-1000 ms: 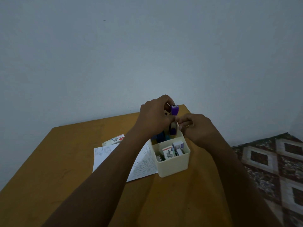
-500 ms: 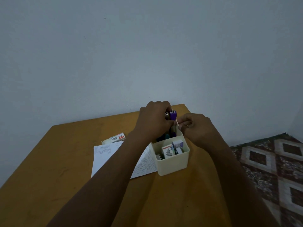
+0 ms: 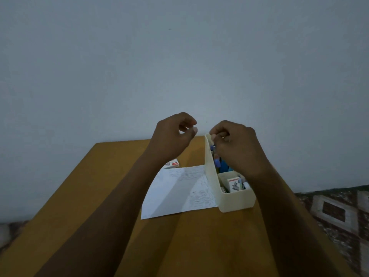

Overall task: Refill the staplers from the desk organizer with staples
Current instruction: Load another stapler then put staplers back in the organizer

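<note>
body: two arms | left hand [image 3: 171, 136]: bare | right hand [image 3: 236, 145]: bare | forearms [image 3: 123, 196]: bare to frame edge

staplers [image 3: 218, 163] mostly behind right hand [image 3: 237, 148], staple box [image 3: 171, 164] half hidden

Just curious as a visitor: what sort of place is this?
Probably a plain room in a home or small office: a wooden desk against a bare wall, a desk organizer holding staple boxes, and a patterned floor beside it.
</note>
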Demonstrator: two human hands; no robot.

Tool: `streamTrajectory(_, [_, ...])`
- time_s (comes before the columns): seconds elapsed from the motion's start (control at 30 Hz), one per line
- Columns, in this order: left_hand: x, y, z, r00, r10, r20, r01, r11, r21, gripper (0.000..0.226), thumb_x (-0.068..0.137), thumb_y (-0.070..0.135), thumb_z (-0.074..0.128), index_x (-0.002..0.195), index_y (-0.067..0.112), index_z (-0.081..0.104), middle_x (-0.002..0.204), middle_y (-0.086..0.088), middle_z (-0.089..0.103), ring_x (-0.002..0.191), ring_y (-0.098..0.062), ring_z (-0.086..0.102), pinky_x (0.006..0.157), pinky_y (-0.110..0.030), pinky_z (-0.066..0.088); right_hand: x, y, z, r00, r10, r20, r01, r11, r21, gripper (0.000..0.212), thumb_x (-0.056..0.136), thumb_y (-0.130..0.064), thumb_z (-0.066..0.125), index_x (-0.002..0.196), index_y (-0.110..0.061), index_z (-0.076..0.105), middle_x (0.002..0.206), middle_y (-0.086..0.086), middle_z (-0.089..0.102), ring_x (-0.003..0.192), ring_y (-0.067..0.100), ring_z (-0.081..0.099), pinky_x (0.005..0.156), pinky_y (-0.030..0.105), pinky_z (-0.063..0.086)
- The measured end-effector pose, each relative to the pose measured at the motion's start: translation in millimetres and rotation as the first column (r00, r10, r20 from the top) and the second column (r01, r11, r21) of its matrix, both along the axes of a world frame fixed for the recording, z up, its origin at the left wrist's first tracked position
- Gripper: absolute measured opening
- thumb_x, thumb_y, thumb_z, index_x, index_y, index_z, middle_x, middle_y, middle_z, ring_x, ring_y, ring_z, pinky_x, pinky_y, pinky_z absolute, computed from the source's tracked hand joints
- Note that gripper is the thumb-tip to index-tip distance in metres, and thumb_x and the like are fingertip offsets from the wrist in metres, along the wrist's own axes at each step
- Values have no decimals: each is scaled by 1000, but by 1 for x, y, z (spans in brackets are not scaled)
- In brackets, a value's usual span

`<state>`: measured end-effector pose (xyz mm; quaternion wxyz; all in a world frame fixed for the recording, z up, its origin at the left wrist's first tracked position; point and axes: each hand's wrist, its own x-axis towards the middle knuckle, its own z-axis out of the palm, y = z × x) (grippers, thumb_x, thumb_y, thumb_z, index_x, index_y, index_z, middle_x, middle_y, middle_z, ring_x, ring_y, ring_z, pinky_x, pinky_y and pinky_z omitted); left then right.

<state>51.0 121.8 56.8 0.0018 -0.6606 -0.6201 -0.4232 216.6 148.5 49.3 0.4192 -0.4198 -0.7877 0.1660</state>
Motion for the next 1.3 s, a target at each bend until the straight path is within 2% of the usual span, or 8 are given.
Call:
streamTrajectory(0.2, [-60, -26, -22, 991, 122, 49, -117, 988, -104, 12, 85, 22, 66, 97, 19, 68, 89, 8, 67, 82, -6, 62, 73, -13, 45, -52, -11, -20, 983, 155, 96, -146, 985, -91, 16, 87, -8, 53, 95, -15, 65, 91, -1, 65, 77, 8, 58, 67, 18, 45])
streamTrajectory(0.27, [-76, -32, -37, 986, 146, 77, -136, 982, -128, 11, 85, 21, 66, 96, 17, 68, 89, 6, 67, 81, -6, 61, 70, -11, 44, -67, -7, -32, 967, 186, 174, -167, 979, -117, 19, 83, -3, 52, 93, -14, 64, 92, 3, 66, 79, 14, 58, 71, 27, 47])
streamTrajectory(0.57, [-109, -28, -113, 961, 212, 176, -166, 955, -245, 13, 90, 20, 62, 102, 19, 65, 101, 5, 65, 86, -6, 56, 65, -9, 44, -120, 26, -89, 890, 153, 429, -108, 986, -127, 38, 81, -7, 60, 117, -19, 56, 121, 6, 57, 109, 25, 48, 91, 37, 44])
streamTrajectory(0.73, [-117, -19, -131, 945, 235, 225, -183, 956, -229, 18, 91, 17, 59, 108, 19, 63, 105, 5, 65, 87, -3, 54, 65, -8, 44, -139, 48, -109, 861, 127, 492, -76, 989, -124, 54, 84, -7, 57, 134, -20, 43, 140, 2, 43, 126, 26, 34, 106, 37, 29])
streamTrajectory(0.9, [-119, -17, -133, 946, 223, 233, -178, 964, -200, 24, 90, 13, 57, 114, 18, 61, 105, 3, 64, 86, -7, 56, 70, -16, 48, -151, 64, -125, 820, 81, 566, -51, 996, -68, 38, 85, -16, 55, 122, -24, 52, 127, 2, 52, 115, 27, 41, 95, 36, 36])
streamTrajectory(1.0, [-117, -17, -133, 945, 225, 239, -180, 964, -196, 27, 91, 14, 57, 118, 17, 59, 109, 1, 64, 90, -11, 56, 74, -23, 50, -151, 63, -127, 846, 57, 529, -55, 998, -20, 31, 86, -17, 58, 116, -22, 53, 120, 3, 55, 108, 25, 45, 89, 37, 39])
streamTrajectory(1.2, [-112, -19, -128, 918, 222, 328, -167, 968, -187, 29, 97, 27, 51, 124, 18, 55, 121, 1, 61, 92, -5, 54, 61, -7, 45, -140, 48, -122, 947, 151, 284, -175, 983, 58, 32, 86, -16, 55, 118, -11, 53, 115, 10, 57, 99, 22, 48, 81, 34, 43])
streamTrajectory(1.3, [-111, -24, -126, 880, 168, 444, -106, 981, -160, 25, 98, 28, 47, 119, 20, 58, 112, 1, 65, 84, -6, 59, 59, -5, 45, -131, 35, -123, 949, 216, 228, -257, 951, 169, 34, 83, -18, 50, 112, -1, 56, 106, 17, 59, 92, 27, 53, 76, 30, 39])
